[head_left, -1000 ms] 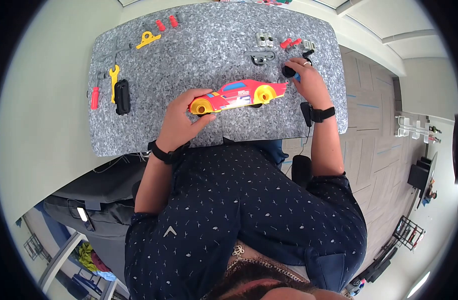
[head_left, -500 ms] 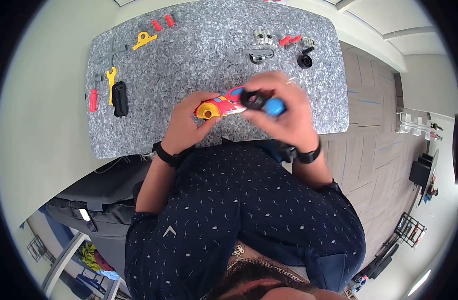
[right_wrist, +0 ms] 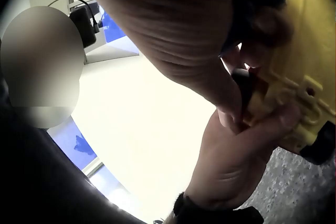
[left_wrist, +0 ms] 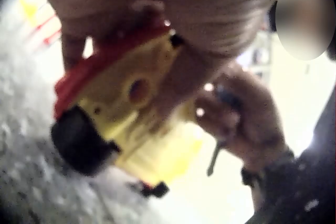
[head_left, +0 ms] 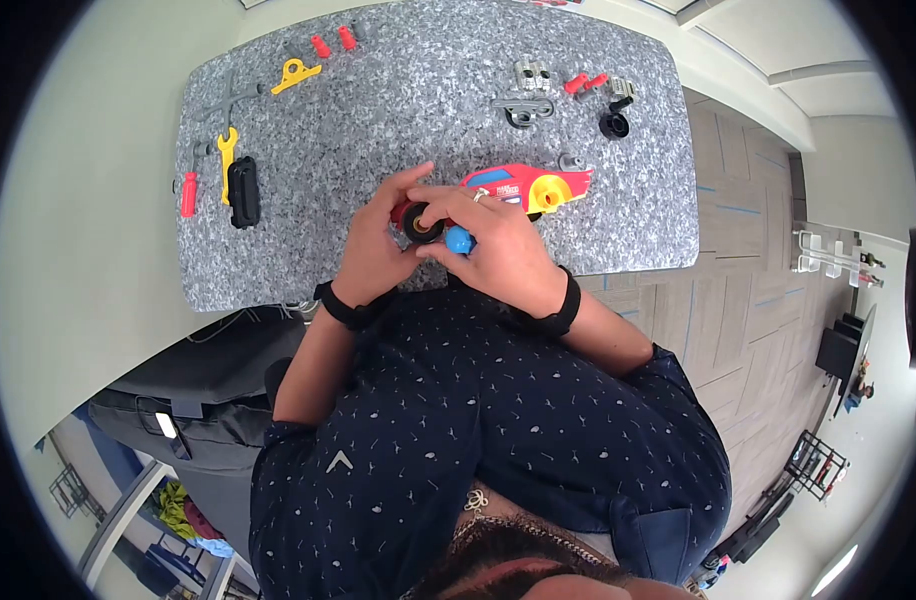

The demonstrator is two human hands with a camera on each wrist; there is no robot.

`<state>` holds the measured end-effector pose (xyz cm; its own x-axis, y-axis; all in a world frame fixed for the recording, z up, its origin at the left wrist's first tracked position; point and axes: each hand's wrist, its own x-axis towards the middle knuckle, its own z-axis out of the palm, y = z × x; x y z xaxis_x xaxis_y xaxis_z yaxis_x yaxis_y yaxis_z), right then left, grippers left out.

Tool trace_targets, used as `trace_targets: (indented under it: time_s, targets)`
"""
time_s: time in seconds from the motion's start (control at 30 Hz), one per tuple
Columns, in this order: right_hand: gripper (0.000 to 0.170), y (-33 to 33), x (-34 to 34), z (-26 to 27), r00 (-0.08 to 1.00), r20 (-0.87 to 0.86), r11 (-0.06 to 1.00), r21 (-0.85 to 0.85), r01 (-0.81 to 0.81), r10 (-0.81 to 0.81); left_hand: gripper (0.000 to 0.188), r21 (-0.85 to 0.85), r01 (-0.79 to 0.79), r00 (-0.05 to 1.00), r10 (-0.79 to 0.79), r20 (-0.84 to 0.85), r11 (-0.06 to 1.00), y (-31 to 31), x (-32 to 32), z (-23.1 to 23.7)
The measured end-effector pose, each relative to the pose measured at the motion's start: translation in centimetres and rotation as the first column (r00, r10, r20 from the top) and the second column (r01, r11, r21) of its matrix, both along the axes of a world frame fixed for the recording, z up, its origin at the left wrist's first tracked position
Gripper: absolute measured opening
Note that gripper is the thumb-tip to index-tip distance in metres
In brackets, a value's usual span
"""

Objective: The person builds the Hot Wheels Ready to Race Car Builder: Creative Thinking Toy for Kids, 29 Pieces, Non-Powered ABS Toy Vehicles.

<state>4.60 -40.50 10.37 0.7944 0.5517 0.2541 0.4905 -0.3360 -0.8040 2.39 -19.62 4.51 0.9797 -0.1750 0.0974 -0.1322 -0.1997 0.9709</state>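
In the head view my left hand [head_left: 370,250] grips the left end of a red toy car [head_left: 513,184] with yellow wheel hubs. My right hand [head_left: 506,240] holds a black wheel [head_left: 419,222] over that end's hub. A blue-handled tool [head_left: 459,240] is tucked in the same hand, and its thin dark shaft [left_wrist: 213,160] sticks out in the left wrist view. The car's yellow underside [left_wrist: 107,90] faces that camera, with another black wheel [left_wrist: 79,140] on the far side. The right wrist view has the left thumb pressed on the yellow underside [right_wrist: 310,40].
A loose black wheel [head_left: 615,125] lies at the table's right, near red pieces [head_left: 587,84] and grey parts [head_left: 524,108]. Leftward lie a yellow wrench [head_left: 228,165], a black case [head_left: 244,192] and a red-handled tool [head_left: 189,195]. A grey piece [head_left: 572,161] sits behind the car.
My right hand picked up the black wheel and blue-handled tool from the table's right side. It carried them left to the car's end, where my left hand kept its grip.
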Motion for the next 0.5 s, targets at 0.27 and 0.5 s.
trace_targets:
  time_s: [0.27,0.5]
  targets:
    - [0.038,-5.3,1.4,3.8,0.986,0.006,0.983,0.085,0.165,-0.166,0.07,0.108,0.047,0.998,-0.053,0.045,0.993,1.0,-0.1,0.5]
    - [0.031,-16.6,7.1,1.6,0.783,0.15,0.75,-0.226,0.622,-0.604,0.059,0.155,0.114,0.992,-0.122,0.04,0.981,2.8,0.3,1.5]
